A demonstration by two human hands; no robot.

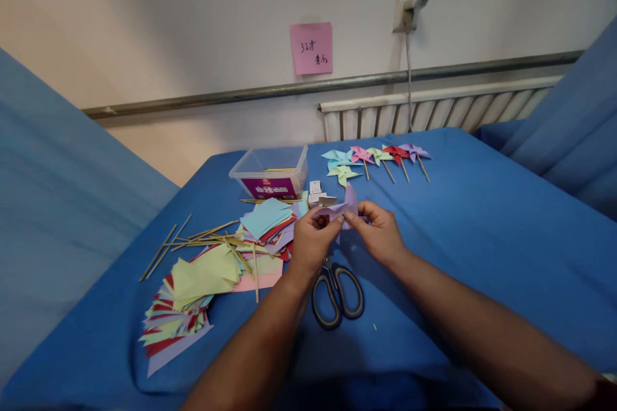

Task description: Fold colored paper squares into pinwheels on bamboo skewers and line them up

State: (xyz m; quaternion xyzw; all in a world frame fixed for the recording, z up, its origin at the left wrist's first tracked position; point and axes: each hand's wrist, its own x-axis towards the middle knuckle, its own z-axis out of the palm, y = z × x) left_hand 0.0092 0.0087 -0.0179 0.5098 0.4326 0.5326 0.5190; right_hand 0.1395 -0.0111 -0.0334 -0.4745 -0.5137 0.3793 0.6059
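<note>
A purple paper pinwheel [351, 198] is held up between both hands over the blue-covered table. My left hand [315, 234] pinches it from the left, thumb near its centre. From the right, my right hand [380, 231] grips it, with the thumb also at the middle. A small dark spot shows at the centre between the thumbs; what it is I cannot make out. Below the hands lie scissors [338, 295] with black handles, their blades mostly hidden. Small white boxes [315, 189] stand just behind my left hand.
Finished pinwheels [398, 154] on sticks lie at the back right. A clear plastic box [270, 170] with sticks inside stands at the back left. Coloured paper sheets [207, 276] and loose wooden sticks [202, 239] spread over the left side. Blue curtains [58, 205] hang at both sides.
</note>
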